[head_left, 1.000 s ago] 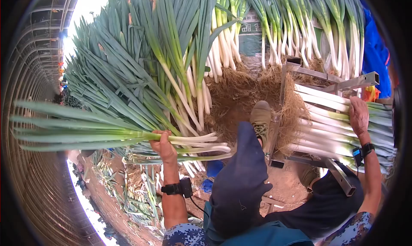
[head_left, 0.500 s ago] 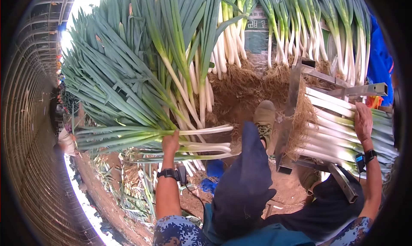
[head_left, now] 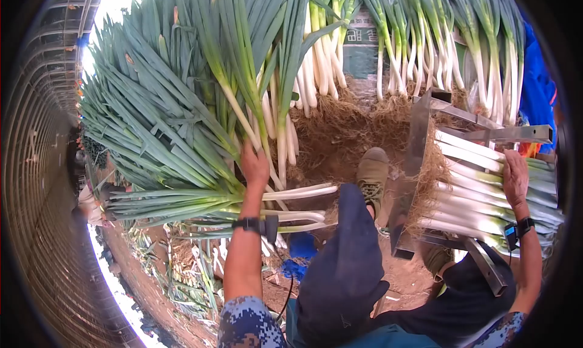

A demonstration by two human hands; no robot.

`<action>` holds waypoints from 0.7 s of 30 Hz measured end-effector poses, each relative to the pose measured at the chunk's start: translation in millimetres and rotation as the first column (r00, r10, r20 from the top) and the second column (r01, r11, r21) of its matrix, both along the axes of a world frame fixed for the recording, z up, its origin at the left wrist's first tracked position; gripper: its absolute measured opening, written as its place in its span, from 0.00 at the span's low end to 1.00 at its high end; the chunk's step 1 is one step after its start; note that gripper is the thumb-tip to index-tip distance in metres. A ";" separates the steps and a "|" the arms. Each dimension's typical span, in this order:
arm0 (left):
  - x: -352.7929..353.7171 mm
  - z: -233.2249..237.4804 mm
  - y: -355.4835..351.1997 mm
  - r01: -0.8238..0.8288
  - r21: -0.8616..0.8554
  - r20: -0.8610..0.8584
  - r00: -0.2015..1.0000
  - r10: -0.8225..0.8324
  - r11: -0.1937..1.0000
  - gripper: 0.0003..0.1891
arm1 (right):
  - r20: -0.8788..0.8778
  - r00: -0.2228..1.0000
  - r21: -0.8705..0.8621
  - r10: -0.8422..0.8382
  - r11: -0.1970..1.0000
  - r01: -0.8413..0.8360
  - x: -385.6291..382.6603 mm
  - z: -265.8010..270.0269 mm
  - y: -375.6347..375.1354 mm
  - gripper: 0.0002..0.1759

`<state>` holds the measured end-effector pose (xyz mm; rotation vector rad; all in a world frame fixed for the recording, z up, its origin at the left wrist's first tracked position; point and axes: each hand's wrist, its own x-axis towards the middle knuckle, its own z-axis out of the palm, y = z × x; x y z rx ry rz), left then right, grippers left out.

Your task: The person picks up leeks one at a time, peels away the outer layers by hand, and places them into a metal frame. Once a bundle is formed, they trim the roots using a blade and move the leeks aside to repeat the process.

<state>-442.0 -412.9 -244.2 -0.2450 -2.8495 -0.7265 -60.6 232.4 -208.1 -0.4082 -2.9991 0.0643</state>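
Note:
My left hand [head_left: 255, 165] is closed at the base of the large pile of green onions [head_left: 158, 105], its fingers round a white stalk and partly hidden. Just below it, several loose green onions [head_left: 303, 191] lie sideways, white ends to the right, under my forearm. My right hand [head_left: 515, 173] lies flat over a row of green onions [head_left: 461, 184] laid in a metal frame [head_left: 419, 126], roots to the left. Its fingertips touch the stalks near where white turns green.
More green onions [head_left: 419, 50] stand along the back, roots on the soil. My shoe [head_left: 372, 177] is between the pile and the frame. Blue cloth [head_left: 537, 87] hangs at the right, and blue plastic [head_left: 300, 251] lies near my leg. Curved tunnel ribs [head_left: 36, 135] rise at the left.
My left hand has left the sideways green onions and moved up and slightly right to the standing pile. The right hand has stayed on the row in the frame.

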 end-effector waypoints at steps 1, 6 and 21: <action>-22.8 -17.5 4.2 -0.052 0.000 -0.039 0.998 0.052 0.999 0.18 | -0.005 1.000 -0.001 0.001 1.000 -0.001 -1.6 4.1 -1.4 0.17; -90.4 -0.9 25.1 -0.347 0.132 0.401 0.875 0.271 0.928 0.20 | 0.001 1.000 -0.008 -0.005 1.000 0.005 -3.5 8.5 -1.9 0.17; 38.7 107.2 -67.2 -0.287 0.812 0.210 0.956 0.205 0.508 0.07 | -0.035 0.999 -0.019 0.001 1.000 -0.002 -5.1 9.6 -5.2 0.16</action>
